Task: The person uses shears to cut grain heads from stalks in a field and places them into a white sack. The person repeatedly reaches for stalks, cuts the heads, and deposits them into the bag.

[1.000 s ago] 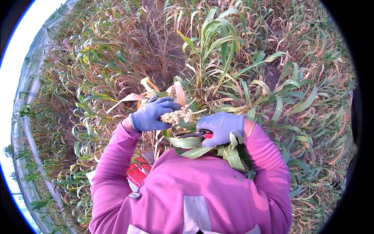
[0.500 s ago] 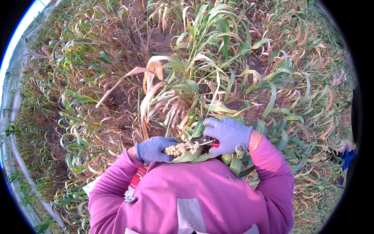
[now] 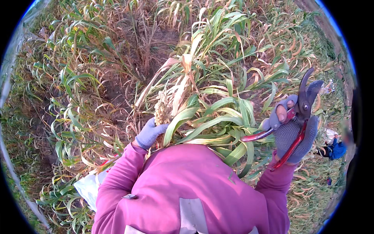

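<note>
- Clamping seed head (image 3: 160, 111) at its base in left hand (image 3: 151, 134), left of frame's centre.
- Gripping pruners (image 3: 304, 106) in right hand (image 3: 287, 134), right of frame, with blades (image 3: 313, 91) spread.
- With leaves (image 3: 210, 124) at centre, just right of seed head.
- With bag (image 3: 88, 188) at lower left, beside sleeve (image 3: 116, 177).

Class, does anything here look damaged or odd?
Yes: bare fingertips poke from the glove on the right hand, which holds pruning shears. The palm is covered, so the glove may be torn or cut.
</note>
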{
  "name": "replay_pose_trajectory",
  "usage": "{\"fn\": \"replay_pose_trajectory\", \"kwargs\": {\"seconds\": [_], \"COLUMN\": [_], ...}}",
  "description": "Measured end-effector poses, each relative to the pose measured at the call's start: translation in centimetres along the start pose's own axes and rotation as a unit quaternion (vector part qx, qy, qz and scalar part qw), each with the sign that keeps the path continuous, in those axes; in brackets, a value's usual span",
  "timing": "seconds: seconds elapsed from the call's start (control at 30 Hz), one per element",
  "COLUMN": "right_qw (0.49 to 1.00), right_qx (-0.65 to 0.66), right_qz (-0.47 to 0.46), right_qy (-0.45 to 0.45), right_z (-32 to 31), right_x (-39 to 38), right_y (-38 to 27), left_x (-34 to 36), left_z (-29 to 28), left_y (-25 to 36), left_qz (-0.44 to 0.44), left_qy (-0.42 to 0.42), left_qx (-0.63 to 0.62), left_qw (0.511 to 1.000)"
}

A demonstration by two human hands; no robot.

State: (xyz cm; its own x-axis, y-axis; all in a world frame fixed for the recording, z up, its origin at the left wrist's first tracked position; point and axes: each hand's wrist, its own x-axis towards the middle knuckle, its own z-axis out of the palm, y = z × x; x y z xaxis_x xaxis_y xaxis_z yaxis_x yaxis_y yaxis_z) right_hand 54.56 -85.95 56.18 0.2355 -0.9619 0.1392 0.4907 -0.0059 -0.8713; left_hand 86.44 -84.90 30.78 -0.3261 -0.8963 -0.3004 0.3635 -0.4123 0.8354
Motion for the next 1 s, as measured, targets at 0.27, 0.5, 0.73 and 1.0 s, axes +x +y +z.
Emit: {"fn": "replay_pose_trajectory", "kwargs": {"seconds": [0.27, 0.5, 0.73, 1.0], "right_qw": [0.902, 0.933, 0.793, 0.811], "right_qx": [0.148, 0.054, -0.241, -0.27], "right_qz": [0.378, 0.33, 0.529, 0.488], "right_qy": [-0.143, -0.134, -0.184, -0.175], "right_z": [0.9, -0.6, -4.3, -4.8], "right_x": [-4.0, -0.6, -2.9, -3.6], "right_y": [11.7, 10.7, 14.6, 15.9], "left_x": [-0.5, -0.3, 0.0, 0.4], "left_z": [1.9, 2.9, 1.4, 1.3], "left_y": [-0.2, -1.6, -0.3, 0.3], "left_qz": [-0.013, -0.001, 0.039, 0.067], "left_qy": [0.019, -0.081, 0.005, -0.032], "left_qx": [-0.075, -0.069, 0.042, 0.032], "left_qw": [0.997, 0.994, 0.998, 0.997]}}
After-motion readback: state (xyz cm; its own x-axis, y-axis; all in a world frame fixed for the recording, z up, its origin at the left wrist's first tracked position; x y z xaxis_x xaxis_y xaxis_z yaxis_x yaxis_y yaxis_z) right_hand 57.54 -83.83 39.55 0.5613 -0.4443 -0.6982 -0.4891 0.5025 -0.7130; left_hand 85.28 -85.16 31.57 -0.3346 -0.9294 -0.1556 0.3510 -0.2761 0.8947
